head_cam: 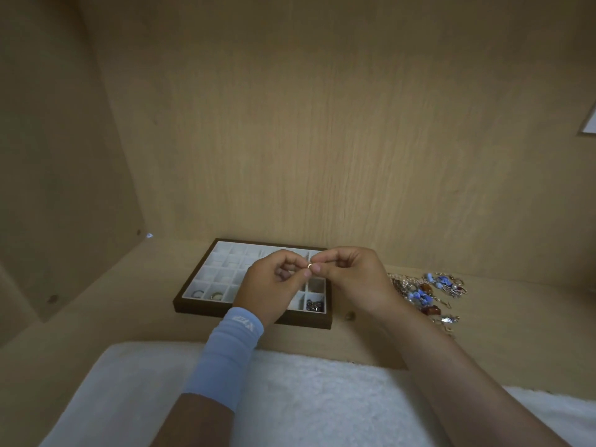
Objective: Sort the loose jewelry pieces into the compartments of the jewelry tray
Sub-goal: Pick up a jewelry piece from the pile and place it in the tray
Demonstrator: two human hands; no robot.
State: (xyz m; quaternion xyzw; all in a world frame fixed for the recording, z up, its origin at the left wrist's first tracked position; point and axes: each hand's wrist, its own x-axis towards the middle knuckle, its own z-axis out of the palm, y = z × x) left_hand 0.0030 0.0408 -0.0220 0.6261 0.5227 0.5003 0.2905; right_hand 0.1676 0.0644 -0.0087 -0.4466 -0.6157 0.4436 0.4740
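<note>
A brown jewelry tray (206, 309) with white compartments lies on the wooden shelf. Its front row holds two rings at the left (197, 294) and a dark beaded piece (315, 305) at the right. Above the tray's right half, my left hand (272, 285) and my right hand (351, 279) meet and together pinch a small gold ring (309, 266) between their fingertips. A pile of loose jewelry (429, 291) with blue and amber beads and chains lies right of the tray, behind my right wrist.
Wooden cupboard walls close in at the back and left. A white fluffy cloth (290, 398) covers the near edge below the shelf. A light blue wristband (225, 353) wraps my left forearm. A small round object (350, 315) lies by the tray's front right corner.
</note>
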